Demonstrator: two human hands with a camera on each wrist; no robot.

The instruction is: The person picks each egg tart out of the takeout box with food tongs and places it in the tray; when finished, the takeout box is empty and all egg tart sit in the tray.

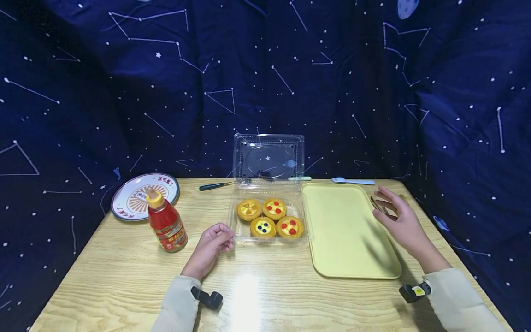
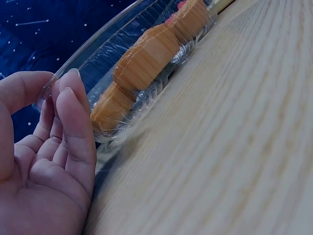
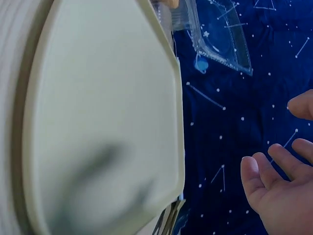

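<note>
A clear plastic clamshell box (image 1: 271,244) stands with its lid (image 1: 268,159) raised. Several small tarts sit inside, among them one with blue dots (image 1: 263,227) and one with red pieces (image 1: 290,227). At the box's near left corner, my left hand (image 1: 212,246) pinches the rim between thumb and fingers; the left wrist view shows this hand (image 2: 54,152) close up. My right hand (image 1: 400,223) hovers over the right edge of a yellow tray (image 1: 344,230), fingers parted and holding nothing. Behind it lies a gold-coloured metal utensil (image 1: 378,204), partly hidden.
Left of the box stands a red sauce bottle (image 1: 168,226) with a yellow cap, in front of a patterned plate (image 1: 124,203). Along the table's back edge lie a dark-handled utensil (image 1: 212,186), a pale green handle (image 1: 306,178) and a light blue fork (image 1: 352,181).
</note>
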